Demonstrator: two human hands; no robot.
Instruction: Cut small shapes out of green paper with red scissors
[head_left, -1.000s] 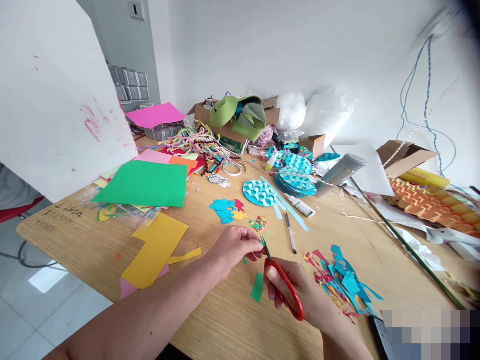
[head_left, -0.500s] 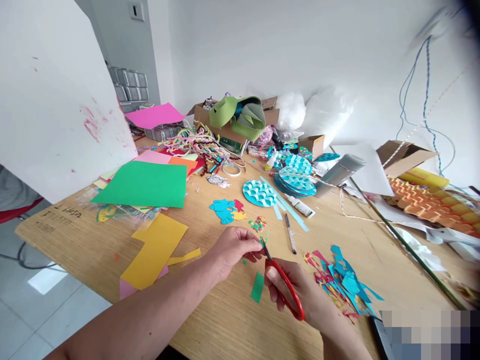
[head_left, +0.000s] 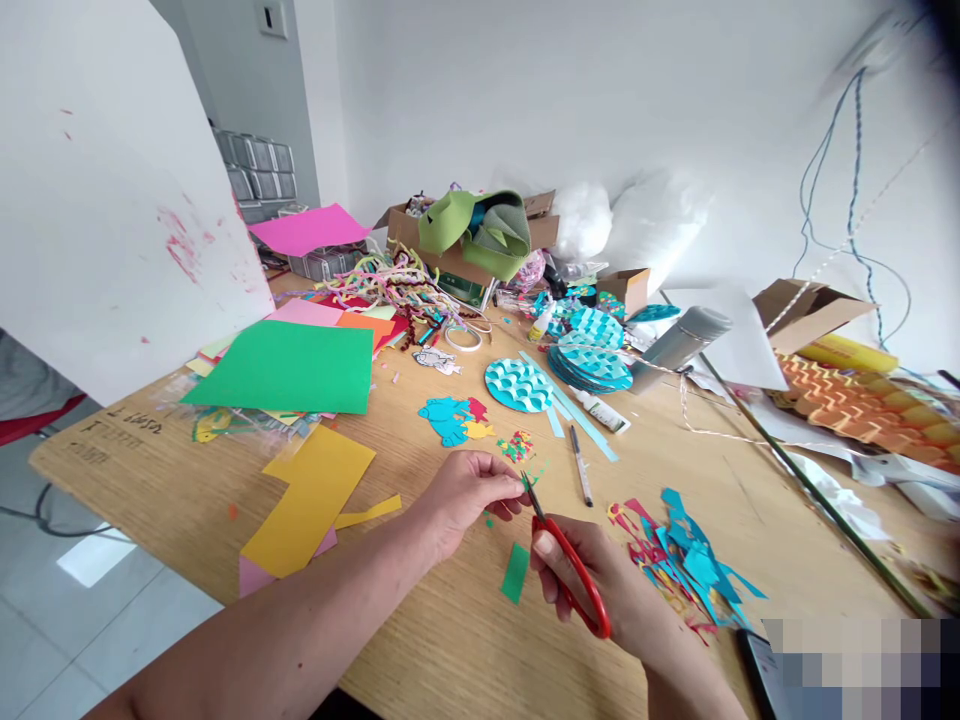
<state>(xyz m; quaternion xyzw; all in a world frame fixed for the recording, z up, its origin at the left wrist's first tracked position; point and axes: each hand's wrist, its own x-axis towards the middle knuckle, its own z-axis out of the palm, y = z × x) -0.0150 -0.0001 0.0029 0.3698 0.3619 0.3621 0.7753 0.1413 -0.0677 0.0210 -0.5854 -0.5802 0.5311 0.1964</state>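
My left hand (head_left: 465,492) pinches a tiny green paper piece (head_left: 531,473) above the wooden table (head_left: 450,640). My right hand (head_left: 592,575) grips red-handled scissors (head_left: 571,575), whose blades point up at that piece and meet it. A green paper strip (head_left: 515,573) lies on the table just below both hands. A small green scrap (head_left: 489,520) lies under my left fingers.
A pile of blue and red offcuts (head_left: 686,562) lies to the right, a black pen (head_left: 580,465) and small cut shapes (head_left: 456,418) ahead. Green (head_left: 289,368) and yellow (head_left: 311,498) sheets lie left. Blue patterned discs (head_left: 519,385), boxes and cords crowd the back. A white board (head_left: 112,200) stands left.
Almost nothing has moved. The scissors have shifted slightly at the green piece, and both hands stay in place.
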